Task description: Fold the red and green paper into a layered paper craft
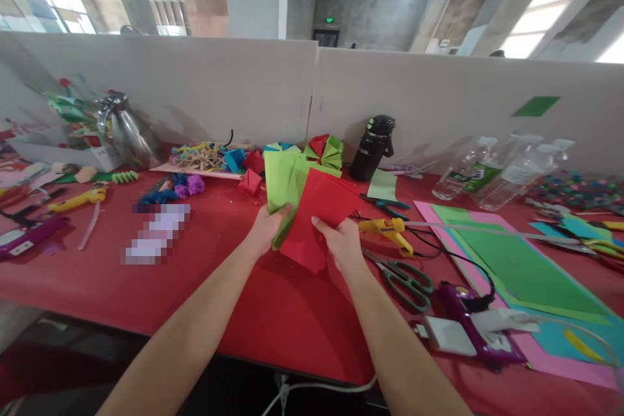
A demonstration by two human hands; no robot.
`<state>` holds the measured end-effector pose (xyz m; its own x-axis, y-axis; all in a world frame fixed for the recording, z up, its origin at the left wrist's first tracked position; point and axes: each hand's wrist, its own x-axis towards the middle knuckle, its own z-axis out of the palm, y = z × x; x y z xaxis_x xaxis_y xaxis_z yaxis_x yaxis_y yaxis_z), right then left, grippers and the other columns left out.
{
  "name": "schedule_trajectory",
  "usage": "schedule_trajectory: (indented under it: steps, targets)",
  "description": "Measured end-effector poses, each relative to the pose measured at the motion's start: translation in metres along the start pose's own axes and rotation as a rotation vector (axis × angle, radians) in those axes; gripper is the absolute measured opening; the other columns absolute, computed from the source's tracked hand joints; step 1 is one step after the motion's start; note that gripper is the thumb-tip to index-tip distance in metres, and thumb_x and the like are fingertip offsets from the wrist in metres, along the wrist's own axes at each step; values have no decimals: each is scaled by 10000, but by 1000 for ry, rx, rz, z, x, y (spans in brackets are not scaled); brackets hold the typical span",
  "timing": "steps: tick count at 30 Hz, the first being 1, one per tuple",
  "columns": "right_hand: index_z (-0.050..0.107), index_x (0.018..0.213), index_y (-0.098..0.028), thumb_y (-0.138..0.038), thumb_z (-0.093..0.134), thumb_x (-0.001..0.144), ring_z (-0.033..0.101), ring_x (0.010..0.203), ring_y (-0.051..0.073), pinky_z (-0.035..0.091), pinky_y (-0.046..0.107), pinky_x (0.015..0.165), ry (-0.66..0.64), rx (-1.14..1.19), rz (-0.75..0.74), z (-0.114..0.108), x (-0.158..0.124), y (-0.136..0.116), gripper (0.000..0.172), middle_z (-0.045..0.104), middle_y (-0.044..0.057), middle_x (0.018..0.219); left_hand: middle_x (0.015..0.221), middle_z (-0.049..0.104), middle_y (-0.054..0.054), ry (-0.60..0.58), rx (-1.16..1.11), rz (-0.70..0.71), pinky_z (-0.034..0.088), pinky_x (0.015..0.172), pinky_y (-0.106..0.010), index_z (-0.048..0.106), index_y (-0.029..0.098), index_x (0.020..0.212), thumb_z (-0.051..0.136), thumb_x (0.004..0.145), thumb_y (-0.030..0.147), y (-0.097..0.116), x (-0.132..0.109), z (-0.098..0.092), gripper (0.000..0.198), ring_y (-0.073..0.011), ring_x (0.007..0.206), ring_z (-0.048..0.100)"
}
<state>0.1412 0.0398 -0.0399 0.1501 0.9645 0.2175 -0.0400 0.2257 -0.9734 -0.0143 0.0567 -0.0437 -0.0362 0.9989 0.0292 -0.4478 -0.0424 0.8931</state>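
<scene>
My left hand (267, 226) is closed on light green paper (283, 182), thumb on the front and fingers behind. Red paper (316, 218) is gripped in my right hand (345, 240), its thumb lying across the face. The red paper overlaps the green paper's right part, and both are held up above the red table (273, 312). Just behind them sit a folded red and green paper piece (324, 151) and a small red folded paper piece (249, 182). Scissors (407, 283) with dark green handles lie right of my right hand, near a yellow glue gun (387, 229).
A purple power strip (468, 318) with plugs and cables lies at the right, beside stacked coloured sheets (531, 266). Behind stand a black bottle (373, 149), clear plastic bottles (517, 172) and a metal jug (129, 133). A white partition (219, 88) borders the table's back.
</scene>
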Motion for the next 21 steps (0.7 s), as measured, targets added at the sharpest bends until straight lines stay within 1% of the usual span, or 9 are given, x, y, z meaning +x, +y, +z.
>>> schedule_trajectory:
  steps: [3, 6, 9, 12, 15, 18, 21]
  targets:
    - [694, 843, -146, -345, 741, 633, 660, 818, 239, 509, 344, 752, 12, -18, -16, 0, 1, 0, 293, 717, 80, 907, 894, 719, -132, 4, 4, 17, 525, 796, -390, 680, 124, 986, 759, 629, 375, -1, 1, -1, 443, -275, 833, 681]
    - [694, 861, -154, -339, 737, 635, 658, 831, 236, 504, 345, 775, 21, -40, -36, 0, 2, 0, 295, 718, 71, 912, 969, 710, -134, -2, 28, 52, 511, 829, -393, 674, 128, 1019, 749, 646, 375, -1, 2, -3, 454, -281, 892, 671]
    - [695, 871, -152, -337, 733, 640, 657, 844, 238, 503, 346, 784, 26, -28, -30, 0, 1, -2, 298, 717, 76, 921, 1015, 701, -136, -2, 56, 59, 510, 820, -394, 673, 128, 1027, 761, 626, 368, -2, 2, -4, 475, -293, 926, 659]
    - [695, 865, -148, -352, 733, 642, 655, 834, 236, 507, 349, 775, 44, -20, -25, 0, 1, -2, 304, 715, 80, 921, 992, 707, -137, -8, 79, 55, 516, 788, -383, 689, 123, 968, 785, 590, 343, -2, 1, -4, 447, -292, 895, 665]
    - [692, 848, -146, -393, 737, 633, 655, 781, 229, 516, 351, 743, 43, 6, 1, -1, 2, -1, 330, 719, 74, 868, 935, 718, -126, -9, 61, 57, 523, 757, -376, 698, 125, 910, 797, 570, 337, -1, -1, -3, 413, -273, 815, 679]
    - [692, 866, -143, -407, 746, 615, 658, 772, 232, 524, 356, 731, 32, 45, 34, -1, 2, -1, 368, 720, 76, 857, 896, 723, -118, -24, 26, 49, 528, 745, -384, 697, 124, 910, 807, 552, 335, -1, -2, -2, 429, -272, 786, 683]
    - [692, 869, -147, -374, 764, 595, 661, 803, 235, 525, 358, 749, 59, 53, 18, -1, 3, -2, 363, 717, 82, 907, 922, 721, -133, -41, 28, 44, 524, 782, -398, 697, 115, 939, 817, 545, 322, 0, -1, -2, 461, -283, 828, 679]
